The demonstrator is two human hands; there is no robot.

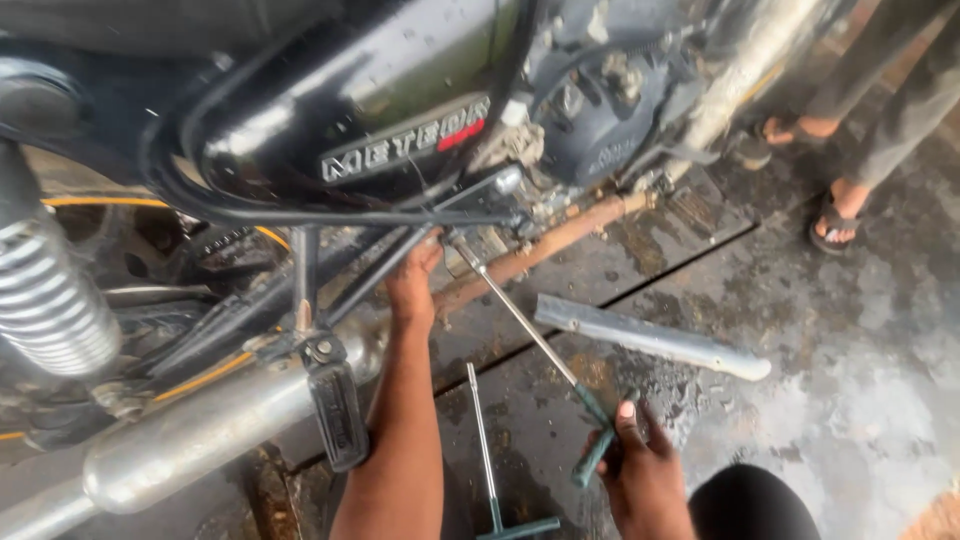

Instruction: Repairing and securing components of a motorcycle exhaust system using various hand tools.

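Two long T-handle wrenches are in view: one [530, 335] runs slanting up from the right hand [640, 470], which is clenched round its green handle to turn it, to a fitting under the motorcycle frame [400, 250]. The left hand [413, 283] reaches up beside the wrench tip, apparently to steady it there, though whether its fingers are closed I cannot tell. The second wrench [487, 450] lies unused on the wet floor [850, 400] between the arms; no containers show.

Footpeg [335, 405], exhaust pipe [200, 430], frame tubes [330, 285] crowd left hand [413, 285]; wet floor [850, 400] rightward open.
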